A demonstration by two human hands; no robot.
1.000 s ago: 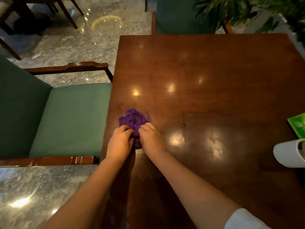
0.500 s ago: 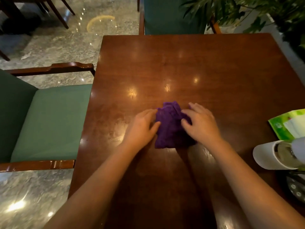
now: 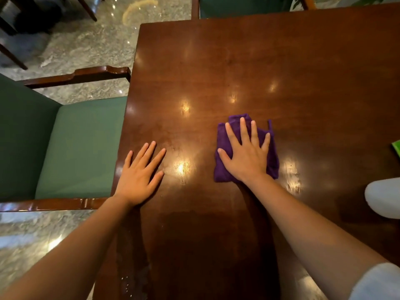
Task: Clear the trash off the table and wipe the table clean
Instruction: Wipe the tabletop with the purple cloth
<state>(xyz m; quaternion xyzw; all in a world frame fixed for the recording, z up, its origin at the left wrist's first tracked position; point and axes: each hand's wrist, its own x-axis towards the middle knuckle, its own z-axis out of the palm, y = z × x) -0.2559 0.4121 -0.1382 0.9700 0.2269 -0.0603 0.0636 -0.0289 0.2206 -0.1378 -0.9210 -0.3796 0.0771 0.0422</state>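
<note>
Cloth point(image 3: 270, 156) first: purple, folded into a rough pad, lying flat on the surface point(image 3: 238, 61) roughly mid-width and toward your side. Your right hand point(image 3: 246, 156) is spread right on top of it, palm down, fingers splayed, so that grip isn't pinching anything, just pressing the cloth flat. Left of the cloth and well apart from it, your left hand point(image 3: 140, 174) lies flat on bare wood near the edge, open and holding nothing; looks like it's just bracing you.

Handling-wise I'd guess the cloth is soft, light and floppy, so it'll bunch or unfold if you drag it by a corner. Keeping the flat palm over the middle looks like the better way to push it; a loop point(image 3: 269, 124) pokes out at its far right corner if you need to lift it.

Right of the cloth, at the frame edge, there's a white rounded thing point(image 3: 383, 198) and a sliver of green packet point(image 3: 397, 149); can't tell whether either is trash. Left of the cloth, past the edge, sits a green chair point(image 3: 82, 146). Wood around the cloth shows streaky sheen, so wiping seems unfinished.
</note>
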